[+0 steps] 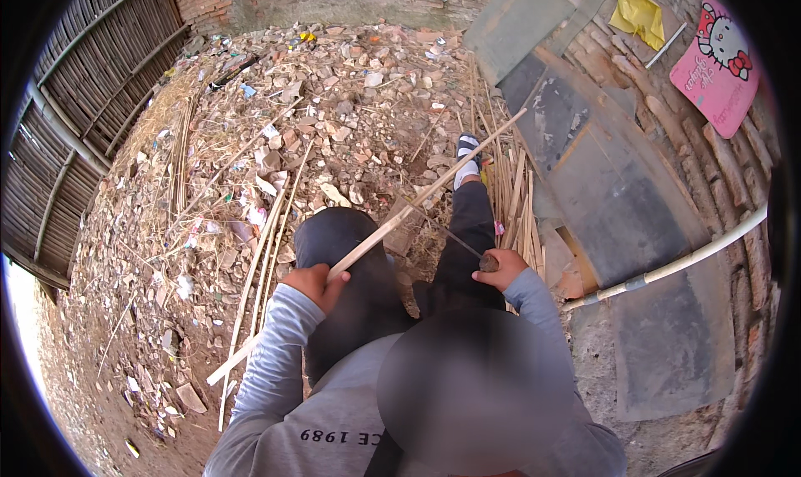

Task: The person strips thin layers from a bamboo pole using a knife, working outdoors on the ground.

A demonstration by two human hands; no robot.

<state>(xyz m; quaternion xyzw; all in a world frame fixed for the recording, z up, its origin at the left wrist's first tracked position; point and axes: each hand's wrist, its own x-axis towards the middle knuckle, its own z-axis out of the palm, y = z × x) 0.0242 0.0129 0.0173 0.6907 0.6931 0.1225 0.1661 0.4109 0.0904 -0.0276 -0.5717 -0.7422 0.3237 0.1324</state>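
Note:
A long, pale bamboo strip [375, 237] runs slantwise across my lap, from beside my left forearm up to the far right. My left hand [315, 286] is closed around it above my left thigh. In my right hand [506, 270] is a knife [487, 263], gripped by its round brown handle. Its thin, dark blade points away to the left and reaches the strip beyond my knees; whether the edge touches the strip I cannot tell.
More bamboo strips [265, 256] lie left of my legs, with a bundle of strips [524, 206] at right. Broken brick and litter [334, 101] cover the ground. Dark flat panels [626, 201], a pale pole [667, 268] and a pink mat [719, 76] are at right. A bamboo wall [92, 76] stands left.

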